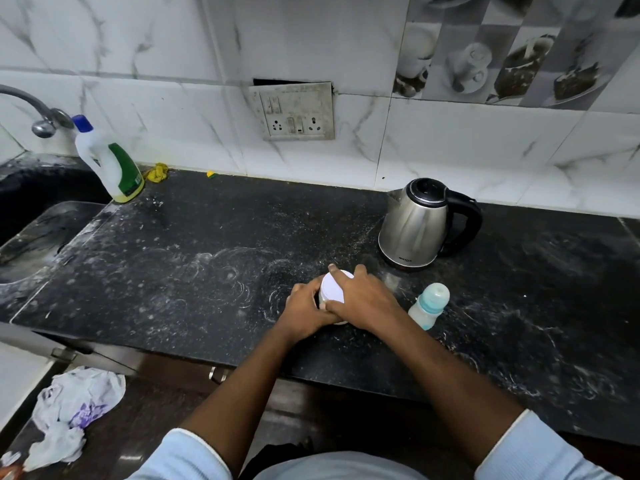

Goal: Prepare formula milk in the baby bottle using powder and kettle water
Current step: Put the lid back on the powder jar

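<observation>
A small powder jar with a white lid stands on the black counter near its front edge. My left hand grips the jar's side. My right hand lies over the white lid with fingers curled round its rim. The jar's body is mostly hidden by both hands. Just right of my hands stands the baby bottle, pale with a teal collar and a clear cap on. Behind it sits the steel kettle with a black handle, its lid down.
A sink and tap lie at the far left, with a white and green detergent bottle beside them. A wall socket panel is above the counter. A crumpled plastic bag lies on the floor.
</observation>
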Available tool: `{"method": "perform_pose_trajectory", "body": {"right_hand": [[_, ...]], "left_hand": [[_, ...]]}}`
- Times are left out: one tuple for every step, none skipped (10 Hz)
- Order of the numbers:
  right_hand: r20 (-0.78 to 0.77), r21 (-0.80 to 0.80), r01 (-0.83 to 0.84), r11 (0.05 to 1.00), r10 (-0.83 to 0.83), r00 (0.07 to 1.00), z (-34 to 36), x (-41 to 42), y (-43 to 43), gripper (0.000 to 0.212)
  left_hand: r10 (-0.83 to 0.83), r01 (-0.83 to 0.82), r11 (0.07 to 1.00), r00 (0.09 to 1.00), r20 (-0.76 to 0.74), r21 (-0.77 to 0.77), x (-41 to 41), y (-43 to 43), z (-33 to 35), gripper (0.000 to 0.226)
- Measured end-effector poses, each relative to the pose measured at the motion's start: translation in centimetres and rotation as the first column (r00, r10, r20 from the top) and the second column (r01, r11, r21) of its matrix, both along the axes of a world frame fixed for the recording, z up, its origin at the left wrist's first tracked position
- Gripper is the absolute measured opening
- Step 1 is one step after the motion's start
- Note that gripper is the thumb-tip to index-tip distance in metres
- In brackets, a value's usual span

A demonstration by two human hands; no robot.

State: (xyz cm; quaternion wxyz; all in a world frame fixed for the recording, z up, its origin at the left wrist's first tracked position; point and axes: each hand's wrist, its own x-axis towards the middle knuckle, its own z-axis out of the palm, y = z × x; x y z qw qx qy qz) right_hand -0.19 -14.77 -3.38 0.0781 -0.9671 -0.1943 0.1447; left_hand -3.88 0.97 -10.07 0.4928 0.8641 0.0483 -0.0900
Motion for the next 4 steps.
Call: {"method": "perform_pose_trajectory", "body": {"right_hand": [[0.008,0.012,0.010,1.000,-0.010,1.000,0.0,-0.5,-0.6,0.085],[0.061,0.086,0.040,0.996,-0.046,0.997,0.5,-0.9,-1.2,0.069],[0.177,0.179,0.061,0.982,-0.093,0.980,1.1,-1.0,-2.3,0.048],[0.250,0.227,0.074,0.971,-0.131,0.959,1.6,-0.9,-3.8,0.037]], "left_hand": [[-0.043,0.044,0.995,0.999,-0.012,0.093,0.1,-0.1,0.8,0.113],[-0.075,0.085,0.980,0.995,-0.058,0.178,0.1,0.2,1.7,0.145],[-0.071,0.076,0.978,0.997,-0.032,0.196,0.6,0.8,2.2,0.150],[-0.095,0.078,0.966,0.994,0.057,0.247,0.8,0.4,4.5,0.144]]}}
